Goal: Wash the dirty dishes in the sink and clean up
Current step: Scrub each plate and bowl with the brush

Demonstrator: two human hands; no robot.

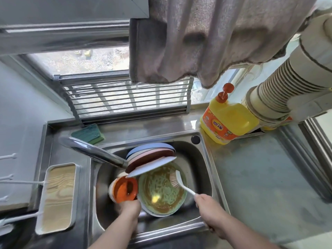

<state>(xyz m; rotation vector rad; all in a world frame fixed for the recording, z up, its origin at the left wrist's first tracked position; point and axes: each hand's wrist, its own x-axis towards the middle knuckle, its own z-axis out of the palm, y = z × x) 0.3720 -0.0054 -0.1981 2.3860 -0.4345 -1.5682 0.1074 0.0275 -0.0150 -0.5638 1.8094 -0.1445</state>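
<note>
Holding a white dish brush (pixel 181 183) by its handle, the right hand (pixel 208 203) has its fingers curled round the grip near the sink's (pixel 206 169) front right corner, and the bristle head rests on the far right rim of a green plate (pixel 161 189) smeared brown. That plate lies at the middle of the basin, between the two hands. The left hand (pixel 130 207) reaches in at the front left, touching the near edge of an orange bowl (pixel 124 188) just beside the plate; whether its fingers grip it I cannot tell. Stacked plates (pixel 152 155) lean toward the back edge, under the faucet (pixel 93 151). On the surface at the back right corner stands a yellow detergent bottle (pixel 226 117); a green sponge (pixel 89 133) lies at the back left.
</note>
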